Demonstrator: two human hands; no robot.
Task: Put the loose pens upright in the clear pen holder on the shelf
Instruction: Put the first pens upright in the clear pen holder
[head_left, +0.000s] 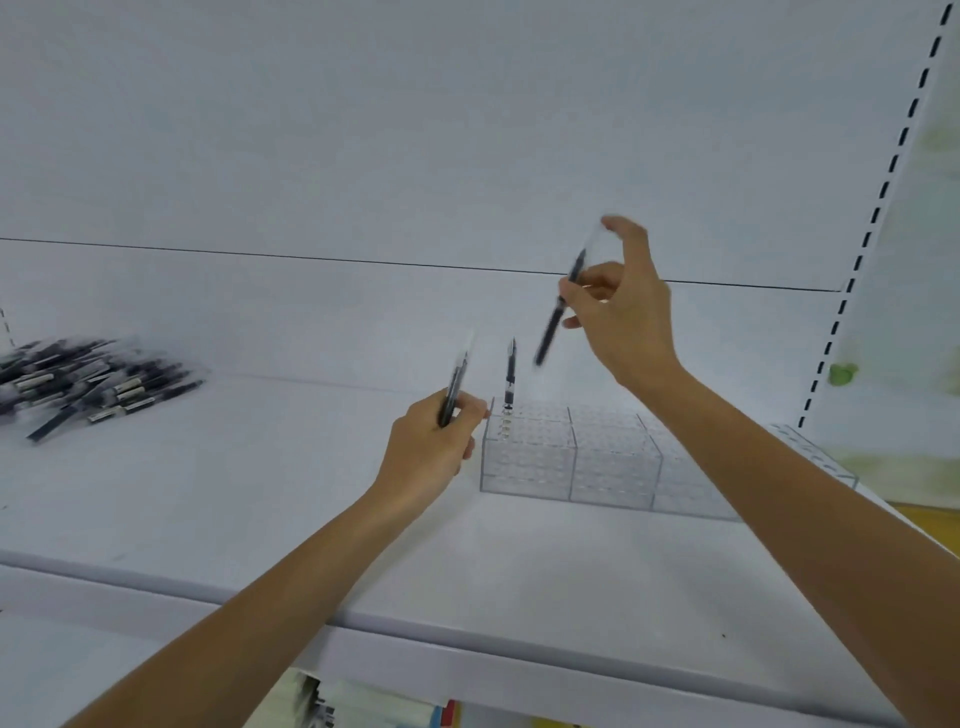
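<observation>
Forearms (291, 587) crossed the front edge of the shelf (260, 493): the left hand (431, 441) gripped spare pens (453, 392) beside the clear pen holder (571, 457), likely as ready stock, while the right hand (623, 317) pinched a tilted pen (558, 312) above it. An upright pen (510, 374) stood in the holder's back-left corner; the loose pile (88, 384) lay near the shelf's left edge.

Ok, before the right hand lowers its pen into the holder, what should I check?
1. Right hand grips the raised pen: ok, pinched in the fingers.
2. Raised pen upright: not ok, it is tilted, with its lower end toward the left.
3. Lower end over a free hole: cannot tell, blurred.
4. Clear pen holder has room: ok, only one standing pen, at its far left corner.
5. Left hand out of the way: ok, beside the holder's left wall, holding spare pens.
</observation>
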